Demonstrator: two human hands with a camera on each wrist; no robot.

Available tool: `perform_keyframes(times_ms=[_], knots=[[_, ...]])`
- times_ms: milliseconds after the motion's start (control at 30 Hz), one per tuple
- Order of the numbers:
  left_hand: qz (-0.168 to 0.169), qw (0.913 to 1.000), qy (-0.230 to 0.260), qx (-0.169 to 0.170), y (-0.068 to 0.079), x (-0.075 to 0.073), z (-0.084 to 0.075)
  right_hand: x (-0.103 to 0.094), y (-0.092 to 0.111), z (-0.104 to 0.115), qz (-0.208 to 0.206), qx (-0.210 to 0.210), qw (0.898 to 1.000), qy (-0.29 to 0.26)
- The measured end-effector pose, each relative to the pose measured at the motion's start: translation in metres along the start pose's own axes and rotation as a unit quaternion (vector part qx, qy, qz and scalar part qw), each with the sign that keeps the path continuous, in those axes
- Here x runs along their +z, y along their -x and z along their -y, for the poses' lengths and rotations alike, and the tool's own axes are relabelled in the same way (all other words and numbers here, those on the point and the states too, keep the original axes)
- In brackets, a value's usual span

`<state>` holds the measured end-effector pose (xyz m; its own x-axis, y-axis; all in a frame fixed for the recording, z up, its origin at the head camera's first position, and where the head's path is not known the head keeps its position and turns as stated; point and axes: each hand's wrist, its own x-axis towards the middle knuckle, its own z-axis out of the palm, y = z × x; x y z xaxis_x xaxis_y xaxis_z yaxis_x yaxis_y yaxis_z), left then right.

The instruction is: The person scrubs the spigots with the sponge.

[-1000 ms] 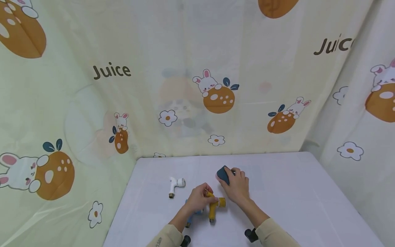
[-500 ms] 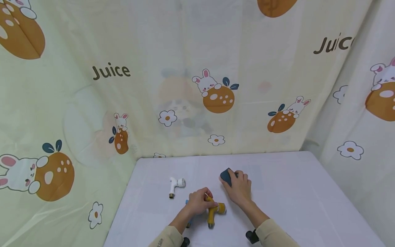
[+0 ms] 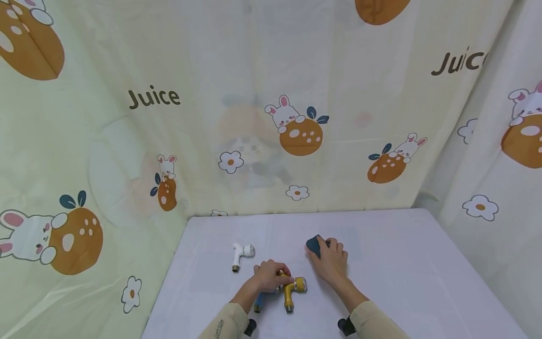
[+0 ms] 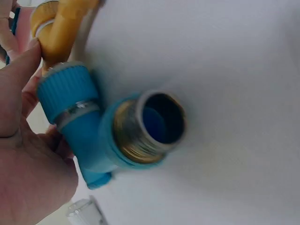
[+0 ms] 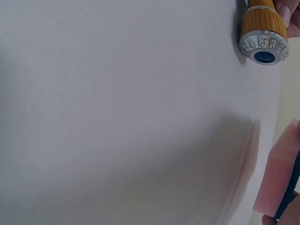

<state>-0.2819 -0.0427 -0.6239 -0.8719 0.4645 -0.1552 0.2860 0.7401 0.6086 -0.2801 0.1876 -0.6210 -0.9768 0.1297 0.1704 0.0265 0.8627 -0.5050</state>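
Observation:
My left hand (image 3: 268, 277) pinches the back end of a yellow tap (image 3: 289, 296), low over the white table; its ribbed knob (image 5: 265, 23) points right. A blue tap (image 4: 84, 126) lies beside it under my left hand, partly hidden in the head view, its threaded end (image 4: 150, 131) facing the left wrist camera. My right hand (image 3: 332, 261) grips a sponge (image 3: 314, 245) with a dark blue-green layer and a pink layer (image 5: 279, 173), to the right of and beyond the yellow tap.
A white tap (image 3: 241, 254) lies on the table (image 3: 402, 263) at the left, beyond my left hand. A printed curtain (image 3: 347, 169) hangs behind the table and along its sides.
My left hand has shifted left and slightly nearer, and the yellow tap has turned and moved lower. My right hand has drifted right and nearer, with the sponge still in its grip.

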Motion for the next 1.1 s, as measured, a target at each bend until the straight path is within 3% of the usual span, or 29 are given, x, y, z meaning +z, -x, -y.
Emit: perform_keyframes(times_ms=[167,267,333,433,533,633,800,1000,1100], knots=[[-0.022,0.9997,0.008,-0.003,-0.005,0.006,0.013,0.001,0.001,0.002,0.005,-0.003,1.0,-0.006],[-0.09,0.9957,0.019,-0.014,-0.002,0.005,0.017,0.002,0.002,0.002,0.007,-0.004,1.0,-0.007],[-0.163,0.9859,0.03,-0.027,-0.001,0.001,0.018,0.002,0.003,0.002,0.006,-0.003,1.0,-0.009],[-0.271,0.9606,0.022,-0.059,-0.001,-0.004,0.022,0.002,0.004,0.001,-0.001,-0.004,1.0,-0.012],[-0.328,0.9385,0.002,-0.108,-0.005,-0.01,0.028,0.003,0.005,0.001,-0.008,-0.006,1.0,-0.014],[-0.336,0.9272,-0.017,-0.165,-0.008,-0.015,0.034,0.005,0.006,0.0,-0.01,-0.006,1.0,-0.015],[-0.309,0.9221,-0.03,-0.23,-0.009,-0.02,0.038,0.006,0.006,0.0,-0.001,-0.005,1.0,-0.017],[-0.325,0.9102,-0.026,-0.255,-0.006,-0.023,0.042,0.008,0.006,-0.001,0.005,-0.002,1.0,-0.019],[-0.325,0.9108,-0.014,-0.255,-0.005,-0.025,0.045,0.007,0.007,-0.001,0.003,0.0,1.0,-0.021]])
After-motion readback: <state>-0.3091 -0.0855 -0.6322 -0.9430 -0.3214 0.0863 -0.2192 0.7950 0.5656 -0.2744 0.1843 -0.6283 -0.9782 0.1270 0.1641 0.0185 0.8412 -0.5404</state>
